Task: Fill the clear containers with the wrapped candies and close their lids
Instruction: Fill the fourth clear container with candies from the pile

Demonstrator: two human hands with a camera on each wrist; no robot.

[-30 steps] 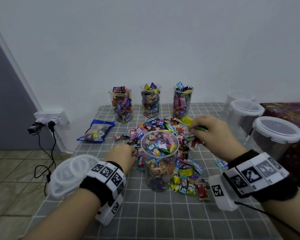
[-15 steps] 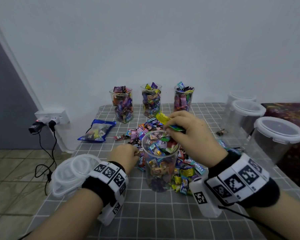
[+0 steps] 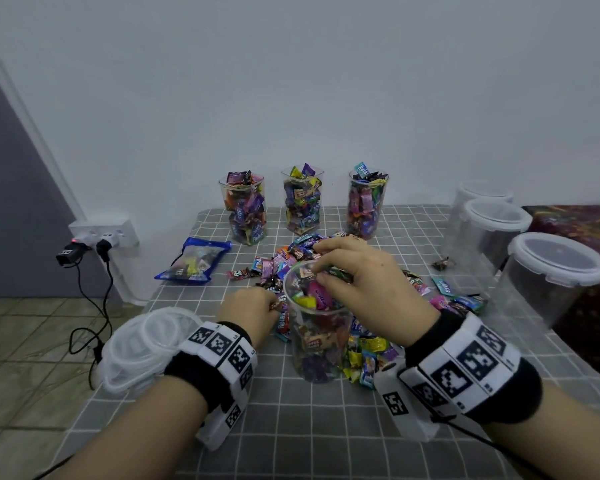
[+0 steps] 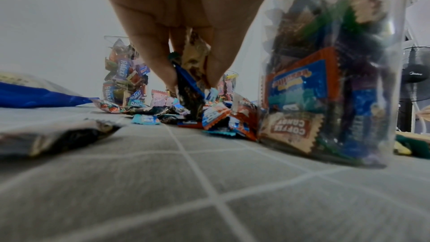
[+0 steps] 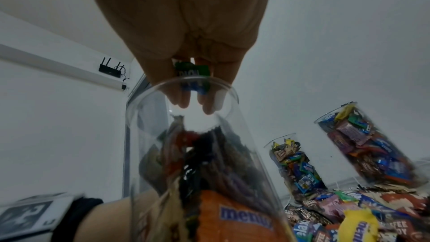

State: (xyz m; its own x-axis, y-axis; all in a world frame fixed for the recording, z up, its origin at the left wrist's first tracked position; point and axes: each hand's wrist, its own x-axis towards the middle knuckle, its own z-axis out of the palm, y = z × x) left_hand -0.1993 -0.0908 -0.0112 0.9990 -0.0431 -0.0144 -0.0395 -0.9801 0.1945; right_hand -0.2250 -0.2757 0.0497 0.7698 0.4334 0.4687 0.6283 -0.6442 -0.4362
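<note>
A clear cup nearly full of wrapped candies stands in front of me on the grey checked cloth. My right hand is over its rim, fingers curled round a green-and-blue wrapped candy. My left hand is just left of the cup, pinching a few wrapped candies at the edge of the loose candy pile. Three filled clear cups stand at the back.
A stack of clear lids lies at the table's left edge. A blue candy bag lies back left. Three large lidded clear containers stand along the right. A wall socket with plugs and cables is at the left.
My right hand carried its candies from the pile leftwards and down to the cup's mouth. The left hand stayed beside the cup at the pile.
</note>
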